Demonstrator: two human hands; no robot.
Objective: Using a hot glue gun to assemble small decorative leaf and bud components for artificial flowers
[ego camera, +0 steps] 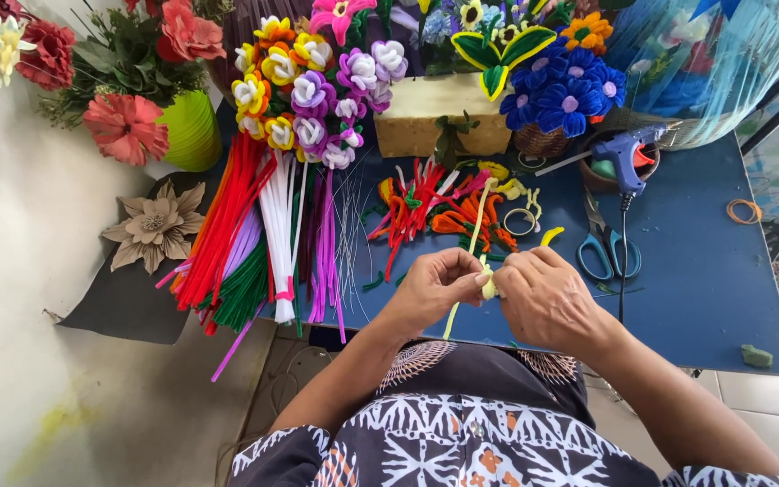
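Above the blue table's [705, 280] near edge, left hand [432, 287] and right hand [547, 298] both pinch 1 pale yellow pipe cleaner [487, 287] between closed fingertips – behind, a green pot [189, 131] holds red flowers [126, 126], a wicker basket [541, 142] blue ones [563, 97]

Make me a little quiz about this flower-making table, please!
1. True or false: both hands pinch the pale yellow fuzzy stem.
2. Which lies right of the hands: A. scissors, B. a hammer, C. a spoon?
3. What colour is the glue gun?

Key: 1. true. 2. A. 3. blue.
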